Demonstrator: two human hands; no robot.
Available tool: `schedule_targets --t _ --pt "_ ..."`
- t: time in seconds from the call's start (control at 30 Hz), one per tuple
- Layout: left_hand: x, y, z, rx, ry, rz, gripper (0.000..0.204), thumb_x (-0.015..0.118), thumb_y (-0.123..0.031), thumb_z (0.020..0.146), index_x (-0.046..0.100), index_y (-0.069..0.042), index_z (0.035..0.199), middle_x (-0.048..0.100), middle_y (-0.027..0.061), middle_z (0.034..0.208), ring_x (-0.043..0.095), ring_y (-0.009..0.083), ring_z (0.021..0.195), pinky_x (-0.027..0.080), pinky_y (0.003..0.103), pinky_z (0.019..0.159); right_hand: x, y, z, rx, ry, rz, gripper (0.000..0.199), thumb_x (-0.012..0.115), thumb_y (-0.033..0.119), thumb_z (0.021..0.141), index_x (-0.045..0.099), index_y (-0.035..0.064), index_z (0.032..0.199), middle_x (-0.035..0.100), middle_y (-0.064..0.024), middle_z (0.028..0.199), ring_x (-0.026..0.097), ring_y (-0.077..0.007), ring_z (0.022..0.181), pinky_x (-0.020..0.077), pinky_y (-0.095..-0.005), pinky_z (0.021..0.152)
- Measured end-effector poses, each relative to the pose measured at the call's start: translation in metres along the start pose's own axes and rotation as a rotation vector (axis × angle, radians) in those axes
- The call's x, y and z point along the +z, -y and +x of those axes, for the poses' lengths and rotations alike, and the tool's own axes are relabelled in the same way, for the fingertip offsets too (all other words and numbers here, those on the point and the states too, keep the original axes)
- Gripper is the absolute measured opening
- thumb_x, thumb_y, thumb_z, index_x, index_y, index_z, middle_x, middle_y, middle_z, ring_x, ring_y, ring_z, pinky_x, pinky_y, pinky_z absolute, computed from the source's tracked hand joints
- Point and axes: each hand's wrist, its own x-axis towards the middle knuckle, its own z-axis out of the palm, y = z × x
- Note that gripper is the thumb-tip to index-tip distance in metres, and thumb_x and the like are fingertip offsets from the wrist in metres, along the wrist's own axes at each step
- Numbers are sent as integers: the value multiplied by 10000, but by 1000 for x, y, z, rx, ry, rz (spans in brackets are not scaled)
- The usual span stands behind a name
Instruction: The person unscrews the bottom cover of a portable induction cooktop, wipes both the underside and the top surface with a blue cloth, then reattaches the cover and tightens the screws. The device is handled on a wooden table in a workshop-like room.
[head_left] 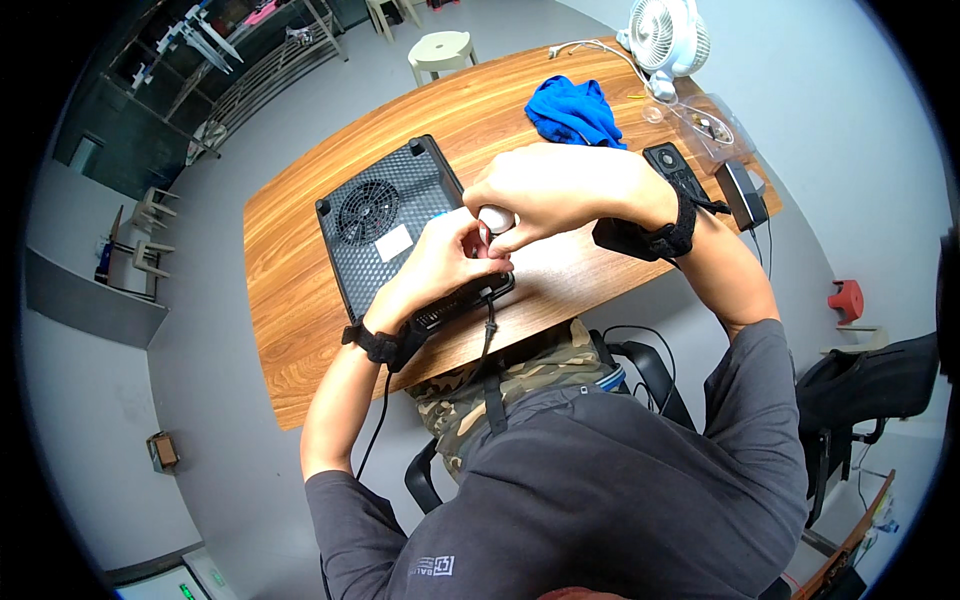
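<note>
A flat black appliance [345, 265], which looks like an induction cooker, lies on the wooden table with its underside up. It shows a round fan grille [366, 212], corner feet and a white label [393, 243]. Over its right edge my right hand [560, 188] is closed round a white rounded object [496, 219], perhaps a tool handle; its lower end is hidden. Just below that, my left hand [436, 262] has thumb and fingers curled together beside the object, and what they pinch cannot be made out. Each wrist wears a black strap.
A crumpled blue cloth [574, 112] lies beyond my right hand. Right of it are a black device [668, 163], a clear plastic tray [712, 130], a black box [741, 195] and a white fan [664, 45]. The appliance's black cord [489, 330] hangs over the near table edge.
</note>
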Motion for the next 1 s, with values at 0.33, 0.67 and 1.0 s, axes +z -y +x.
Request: schedule_targets --t 0.33,0.67,1.0 --pt "-8 -6 -12 17 90 -26 352 856 -93 791 683 -33 1093 677 58 917 638 145 777 535 309 705 -8 -8 -1 -18 -50 26 357 779 303 884 686 11 1069 734 -183 878 722 -366 846 559 -426 745" --pt "9 10 -14 -42 87 -93 246 779 -11 848 671 10 1068 682 123 887 669 209 784 562 351 757 -22 -10 0 -69 -142 55 349 761 320 917 673 -4 1011 708 -169 863 707 -338 821 551 -396 723" --pt "-29 23 -48 -58 -116 69 187 745 -16 874 694 15 1051 749 178 902 758 269 876 591 361 780 -31 -6 8 -160 -243 56 322 734 300 962 638 8 1057 701 -144 894 692 -306 811 525 -376 691"
